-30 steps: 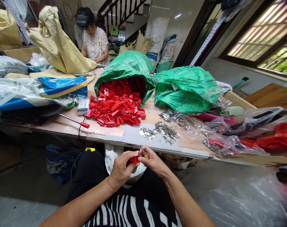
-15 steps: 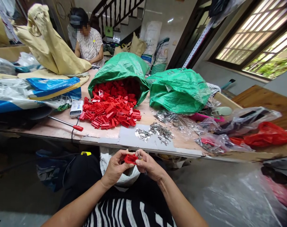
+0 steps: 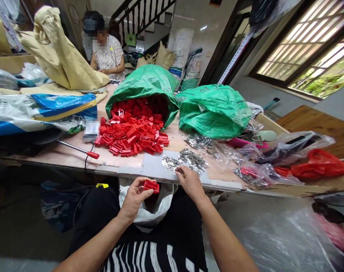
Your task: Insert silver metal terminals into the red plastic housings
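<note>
My left hand [image 3: 134, 199] holds a small red plastic housing [image 3: 151, 186] between thumb and fingers, its hollow side showing, above an open white sack [image 3: 157, 215] at my lap. At the table's front edge, my right hand [image 3: 190, 183] is pinched closed, fingertips by a pile of small shiny metal parts [image 3: 170, 162]. A small yellowish bit of a thin tool shows between its fingers; the rest is hidden. Beside that lies a darker pile of metal pieces [image 3: 193, 158]. Many more red housings [image 3: 132, 132] spill from a green sack [image 3: 149, 77] farther back.
A second green sack [image 3: 214, 109] stands right of the first. Clear plastic bags [image 3: 274, 172] and a red bag [image 3: 319, 162] crowd the right side. A red-handled metal lever [image 3: 78, 149] juts out at left. Another person [image 3: 108, 56] sits across the table.
My right hand has moved away from the red housing, forward to the metal parts. My left hand keeps the housing, now slightly further left and turned a little.
</note>
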The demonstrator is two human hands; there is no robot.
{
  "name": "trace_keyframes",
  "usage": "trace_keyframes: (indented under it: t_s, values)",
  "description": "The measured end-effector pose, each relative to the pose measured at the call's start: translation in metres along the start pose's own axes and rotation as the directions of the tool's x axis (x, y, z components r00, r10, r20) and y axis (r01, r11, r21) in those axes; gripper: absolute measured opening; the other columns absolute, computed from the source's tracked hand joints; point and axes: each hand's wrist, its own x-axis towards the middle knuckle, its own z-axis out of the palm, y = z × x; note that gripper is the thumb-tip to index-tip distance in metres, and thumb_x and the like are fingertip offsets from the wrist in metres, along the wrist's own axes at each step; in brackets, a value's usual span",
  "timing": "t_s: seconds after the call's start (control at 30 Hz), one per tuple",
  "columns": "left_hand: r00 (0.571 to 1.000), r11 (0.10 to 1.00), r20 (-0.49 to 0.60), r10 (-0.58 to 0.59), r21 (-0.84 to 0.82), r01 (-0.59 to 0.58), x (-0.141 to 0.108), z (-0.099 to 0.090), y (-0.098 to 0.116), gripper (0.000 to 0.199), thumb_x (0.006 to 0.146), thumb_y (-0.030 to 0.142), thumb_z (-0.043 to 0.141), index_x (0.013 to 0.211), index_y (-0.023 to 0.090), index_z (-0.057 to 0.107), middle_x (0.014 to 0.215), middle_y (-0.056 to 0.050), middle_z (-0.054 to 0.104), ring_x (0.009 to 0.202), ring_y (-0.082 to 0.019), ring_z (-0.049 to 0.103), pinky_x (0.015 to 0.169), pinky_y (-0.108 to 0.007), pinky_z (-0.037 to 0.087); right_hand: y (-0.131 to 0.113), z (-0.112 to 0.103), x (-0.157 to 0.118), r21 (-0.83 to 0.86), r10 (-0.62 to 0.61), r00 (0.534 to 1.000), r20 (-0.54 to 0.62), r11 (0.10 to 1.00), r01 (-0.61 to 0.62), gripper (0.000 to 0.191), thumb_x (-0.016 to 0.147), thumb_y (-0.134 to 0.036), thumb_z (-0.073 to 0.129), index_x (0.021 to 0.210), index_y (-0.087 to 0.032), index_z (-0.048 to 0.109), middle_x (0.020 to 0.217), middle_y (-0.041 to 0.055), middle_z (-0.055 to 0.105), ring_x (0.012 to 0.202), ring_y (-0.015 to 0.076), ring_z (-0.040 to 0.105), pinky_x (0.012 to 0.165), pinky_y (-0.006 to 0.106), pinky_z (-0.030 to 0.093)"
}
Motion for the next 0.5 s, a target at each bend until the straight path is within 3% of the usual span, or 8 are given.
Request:
trace_keyframes:
  t_s: [0.17,0.5]
  values:
    - [1.000,1.000,-0.013,-0.004,0.019,0.004,0.000,0.000,0.000,0.032,0.067,0.016,0.075,0.094,0.017,0.058,0.101,-0.006,0.073,0.086,-0.013,0.067,0.085,-0.026,0.049,0.000,0.005,0.009,-0.210,-0.037,0.999,0.028,0.977,0.042,0.013,0.087,-0.022,0.049,0.089,-0.022,0.062,0.093,0.0041,0.064,0.084,0.0172,0.058,0.072,0.027,0.039]
    - [0.999,0.999,-0.035,0.003,0.035,-0.002,0.000,0.000,0.000,0.033,0.066,0.019,0.077,0.093,0.017,0.059,0.098,-0.005,0.073,0.086,-0.015,0.068,0.084,-0.030,0.050,-0.001,0.020,0.027,-0.264,-0.041,0.997,0.061,0.963,0.056,0.006,0.085,-0.023,0.055,0.088,-0.022,0.060,0.092,0.0031,0.064,0.082,0.0170,0.057,0.068,0.027,0.036]
